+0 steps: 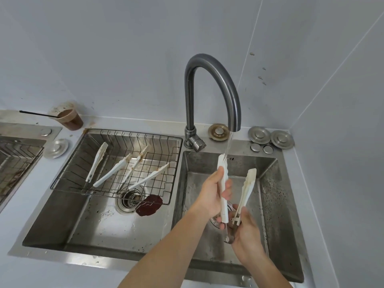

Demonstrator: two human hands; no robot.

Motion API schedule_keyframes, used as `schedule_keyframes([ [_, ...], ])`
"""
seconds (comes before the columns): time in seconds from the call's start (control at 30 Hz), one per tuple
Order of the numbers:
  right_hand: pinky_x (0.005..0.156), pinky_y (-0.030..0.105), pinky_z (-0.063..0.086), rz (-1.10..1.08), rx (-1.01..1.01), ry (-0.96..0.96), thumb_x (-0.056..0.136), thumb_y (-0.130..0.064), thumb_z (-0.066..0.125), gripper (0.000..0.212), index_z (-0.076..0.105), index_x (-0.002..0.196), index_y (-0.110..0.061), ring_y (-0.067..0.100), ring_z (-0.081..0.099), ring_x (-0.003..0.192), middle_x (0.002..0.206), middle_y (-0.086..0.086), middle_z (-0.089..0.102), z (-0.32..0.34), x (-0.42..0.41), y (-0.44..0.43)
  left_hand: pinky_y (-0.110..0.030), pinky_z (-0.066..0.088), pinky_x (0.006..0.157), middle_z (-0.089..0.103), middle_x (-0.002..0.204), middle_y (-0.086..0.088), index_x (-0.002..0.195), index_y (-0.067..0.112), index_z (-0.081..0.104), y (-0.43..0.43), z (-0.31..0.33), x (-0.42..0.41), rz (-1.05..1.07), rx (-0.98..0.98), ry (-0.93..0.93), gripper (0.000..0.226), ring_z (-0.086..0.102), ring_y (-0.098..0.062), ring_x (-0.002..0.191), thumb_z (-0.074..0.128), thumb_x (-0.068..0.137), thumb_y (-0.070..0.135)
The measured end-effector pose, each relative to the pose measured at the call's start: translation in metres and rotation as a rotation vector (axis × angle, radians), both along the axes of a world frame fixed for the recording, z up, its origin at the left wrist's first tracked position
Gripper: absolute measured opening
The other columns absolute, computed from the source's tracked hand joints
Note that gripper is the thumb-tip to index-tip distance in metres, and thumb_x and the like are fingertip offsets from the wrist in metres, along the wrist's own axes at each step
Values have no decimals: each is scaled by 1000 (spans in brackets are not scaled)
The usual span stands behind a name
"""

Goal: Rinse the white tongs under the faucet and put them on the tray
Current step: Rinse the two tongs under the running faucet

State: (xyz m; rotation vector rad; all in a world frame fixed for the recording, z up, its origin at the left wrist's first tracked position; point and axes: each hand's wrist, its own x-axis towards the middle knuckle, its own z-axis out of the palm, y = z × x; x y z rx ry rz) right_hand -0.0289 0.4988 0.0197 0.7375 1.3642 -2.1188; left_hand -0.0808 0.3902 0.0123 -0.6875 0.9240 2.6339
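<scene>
Right basin: a deep stainless steel sink [270,183] with a wet, speckled wall; both hands work over its round drain.
Faucet: a dark brushed-metal gooseneck faucet [209,65], its spout over the right basin, a thin clear stream of water [228,145] falling from it.
White tongs: the white tongs [224,183] are spread in a V above the right basin, tips up; the left arm's tip meets the stream, the right arm [247,188] leans away to the right. The arms are long flat plastic with scalloped tips and join at a metal hinge low down.
Left hand: the left hand [209,194] has its fingers [227,193] curled round the middle of the left tong arm.
Right hand: the right hand [244,231] cups the hinge end from below, fingers closed on it.
Left basin: a second steel sink [62,221] with a strainer drain [129,200] and a dark brown flat blob [149,205] beside it.
Tray: a wire rack tray [166,140] spans the left basin's far part and holds four more white tongs [96,163], some with brown stains.
Tabletop: a pale tabletop [72,134] carries a clear plastic cup [69,118] of brown drink and several round metal caps [258,135].
</scene>
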Motion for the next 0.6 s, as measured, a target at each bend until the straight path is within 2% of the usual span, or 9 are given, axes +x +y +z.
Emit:
schedule_keyframes([
  [0.07,34,22,43,-23,-11,12,105,-28,24,32,48,112,-7,22,55,37,69,21,50,3,-1,-2,-20,25,37,34,49,4,85,24,52,1,4,-10,-50,-103,-161,34,26,-8,36,55,86,58],
  [0.13,36,25,47,-43,-2,35,105,-26,25,28,47,110,-9,23,57,38,52,12,53,6,0,-5,-22,25,38,28,45,5,79,26,55,2,11,-20,-111,-199,-284,47,24,-9,36,55,76,73],
  [0.23,40,27,50,-62,34,47,104,-25,28,27,47,111,-8,26,60,44,49,6,55,7,-1,-7,-22,28,40,32,45,4,87,21,56,-2,17,-32,-137,-187,-378,54,30,-9,37,60,72,72],
  [0.3,37,25,49,-89,33,37,104,-25,28,25,46,107,-8,24,60,41,47,5,54,6,-3,-7,-19,31,38,43,51,1,83,18,52,-6,14,-36,-130,-139,-339,49,37,-10,40,63,76,64],
  [0.37,33,22,45,-96,40,21,104,-27,29,26,47,108,-8,21,58,37,51,6,52,4,-4,-4,-20,32,36,50,59,-1,84,16,49,-10,8,-35,-76,-87,-212,40,39,-10,40,59,85,55],
  [0.47,31,20,42,-49,67,21,104,-27,27,31,48,114,-6,18,57,35,68,17,52,1,-4,-1,-20,33,42,50,64,1,87,15,52,-11,3,-25,-14,5,-40,26,38,-10,41,49,96,39],
  [0.53,35,21,44,-32,72,36,104,-27,27,34,47,117,-4,18,56,36,72,20,52,-2,-4,2,-20,34,45,49,62,3,87,15,53,-10,5,-19,-21,52,28,20,40,-9,43,46,97,31],
  [0.6,34,19,42,-23,72,36,104,-26,27,33,47,117,-3,18,55,35,71,19,51,-3,-4,5,-19,33,45,46,56,5,80,16,51,-10,6,-17,-36,29,26,23,38,-9,43,49,95,34],
])
